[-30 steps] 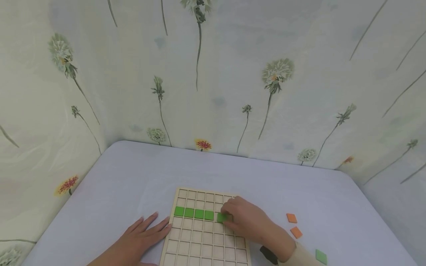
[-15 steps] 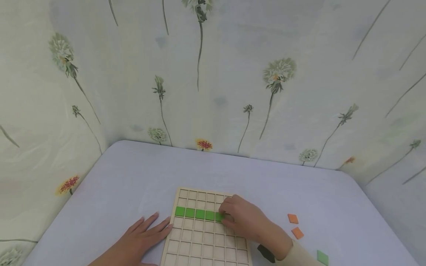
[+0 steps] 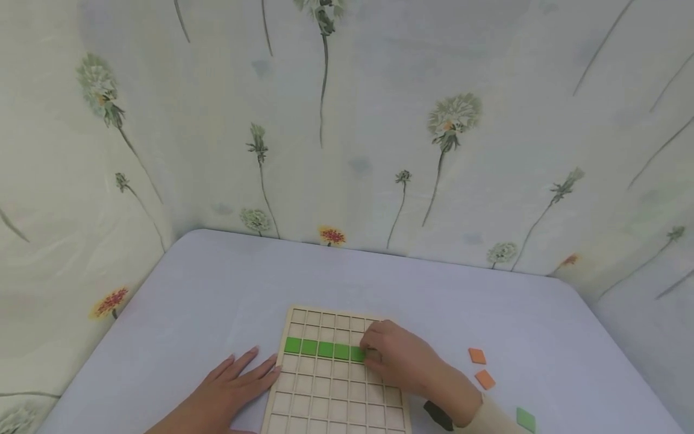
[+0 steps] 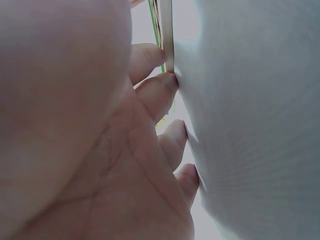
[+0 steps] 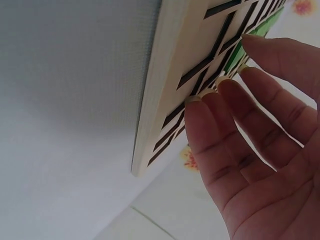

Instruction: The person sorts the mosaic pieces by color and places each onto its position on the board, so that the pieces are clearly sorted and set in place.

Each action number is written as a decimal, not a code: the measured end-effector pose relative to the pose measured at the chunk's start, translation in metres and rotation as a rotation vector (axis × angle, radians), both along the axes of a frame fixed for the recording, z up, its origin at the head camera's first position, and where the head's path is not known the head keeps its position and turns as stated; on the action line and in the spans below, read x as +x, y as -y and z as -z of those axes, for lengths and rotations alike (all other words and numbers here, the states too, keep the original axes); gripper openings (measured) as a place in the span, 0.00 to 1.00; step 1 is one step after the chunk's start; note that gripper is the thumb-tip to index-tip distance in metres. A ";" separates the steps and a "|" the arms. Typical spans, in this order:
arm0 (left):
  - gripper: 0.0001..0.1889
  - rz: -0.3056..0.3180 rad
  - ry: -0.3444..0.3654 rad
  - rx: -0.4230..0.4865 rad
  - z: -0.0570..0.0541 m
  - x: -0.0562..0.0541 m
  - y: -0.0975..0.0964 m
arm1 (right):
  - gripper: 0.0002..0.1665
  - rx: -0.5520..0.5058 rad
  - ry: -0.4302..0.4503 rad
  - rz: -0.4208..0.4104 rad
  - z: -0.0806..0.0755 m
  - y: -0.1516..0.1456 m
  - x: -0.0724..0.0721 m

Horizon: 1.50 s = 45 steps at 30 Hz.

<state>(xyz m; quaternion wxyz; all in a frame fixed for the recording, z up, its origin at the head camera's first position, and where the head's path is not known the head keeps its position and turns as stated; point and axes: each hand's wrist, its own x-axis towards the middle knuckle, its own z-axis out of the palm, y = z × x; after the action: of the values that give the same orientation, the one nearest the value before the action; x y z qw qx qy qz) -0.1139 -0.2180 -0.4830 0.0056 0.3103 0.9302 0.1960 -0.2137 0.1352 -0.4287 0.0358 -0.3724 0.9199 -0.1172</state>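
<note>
A pale wooden grid board (image 3: 320, 386) lies on the table, with a row of several green square tiles (image 3: 325, 349) set in its cells. My right hand (image 3: 403, 358) bends over the board, thumb and fingertips at the right end of that row. They pinch the rightmost green tile (image 3: 356, 354), which lies in line with the others and is partly hidden by the fingers. In the right wrist view green shows beside the thumb tip. My left hand (image 3: 230, 386) rests with fingers spread on the table, fingertips touching the board's left edge (image 4: 168, 45).
Two orange tiles (image 3: 477, 356) and a single green tile (image 3: 525, 419) lie on the table to the right of my right arm. A dark object (image 3: 438, 416) shows under the right wrist. Behind the white tabletop (image 3: 271, 271) hangs a flower-patterned backdrop (image 3: 368, 120).
The rightmost green tile has shifted left, closing the gap to its neighbour, and lies in line with the row. My right hand has barely moved; my left hand stays in place.
</note>
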 end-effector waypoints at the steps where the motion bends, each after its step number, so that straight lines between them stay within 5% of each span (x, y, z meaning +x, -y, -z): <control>1: 0.52 -0.002 -0.006 -0.006 0.000 0.000 0.000 | 0.07 -0.006 -0.007 -0.006 0.000 -0.001 0.000; 6: 0.51 -0.003 -0.057 -0.023 0.002 0.001 0.000 | 0.07 -0.031 -0.045 -0.040 0.002 -0.008 0.003; 12: 0.54 -0.019 0.018 -0.006 0.000 0.002 -0.001 | 0.08 -0.004 -0.019 -0.035 -0.003 -0.015 0.008; 23: 0.52 -0.017 -0.054 -0.005 0.002 0.004 0.000 | 0.14 0.004 0.057 0.097 -0.009 -0.036 0.018; 31: 0.52 -0.009 -0.091 0.003 0.005 0.004 -0.001 | 0.14 -0.004 0.030 0.144 -0.014 -0.062 0.029; 39: 0.52 -0.001 -0.100 0.019 0.006 0.003 -0.001 | 0.17 0.005 0.104 0.319 -0.018 -0.091 0.042; 45: 0.52 0.010 -0.151 0.006 0.006 0.002 -0.002 | 0.21 -0.021 0.357 0.544 -0.025 -0.110 0.054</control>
<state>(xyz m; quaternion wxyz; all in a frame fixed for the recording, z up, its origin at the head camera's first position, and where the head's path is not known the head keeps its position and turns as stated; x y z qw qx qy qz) -0.1116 -0.2163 -0.4892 -0.0645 0.3287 0.9259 0.1748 -0.1594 0.2453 -0.4034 0.1603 -0.0868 0.9636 -0.1954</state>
